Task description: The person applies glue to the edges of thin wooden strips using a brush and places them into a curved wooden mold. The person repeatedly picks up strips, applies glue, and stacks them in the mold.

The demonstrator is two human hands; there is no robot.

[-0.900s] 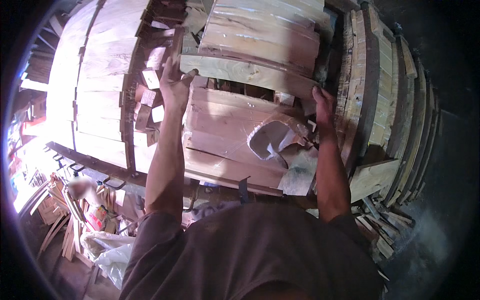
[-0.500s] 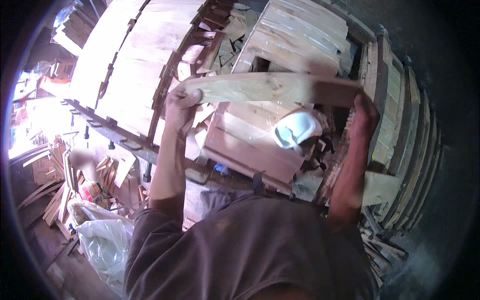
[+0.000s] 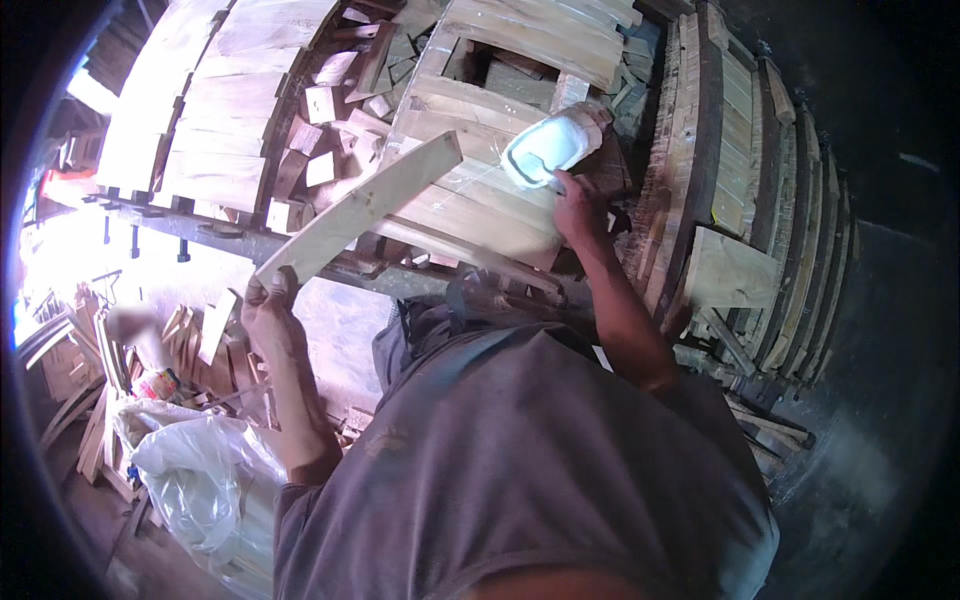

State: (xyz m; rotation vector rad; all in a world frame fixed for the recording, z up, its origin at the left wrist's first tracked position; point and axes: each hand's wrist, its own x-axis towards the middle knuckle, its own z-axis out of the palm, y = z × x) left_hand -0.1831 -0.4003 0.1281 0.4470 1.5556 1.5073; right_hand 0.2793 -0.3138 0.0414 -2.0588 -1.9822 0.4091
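My left hand point(image 3: 272, 310) is closed on one end of a pale wooden board point(image 3: 365, 205), which slants up and away to the right. Its far end hovers over a panel of joined planks point(image 3: 455, 215). At the panel's right side my right hand point(image 3: 582, 212) reaches to an open tub point(image 3: 548, 148) of white, paste-like stuff. The fingers close around the handle end of a white-coated stick tool point(image 3: 545, 167) lying in the tub. Whether it is a brush or a paddle I cannot make out.
Offcut blocks point(image 3: 322, 105) fill the gap between the plank panels. Several stacked panels point(image 3: 735, 150) stand at the right. A loose board point(image 3: 735, 268) leans there. Lower left are thin wood strips point(image 3: 100, 400) and a clear plastic sack point(image 3: 205, 480).
Both hands held the board's ends before. The right hand has let go and gone to the tool in the tub. The left hand has lowered, tilting the board.
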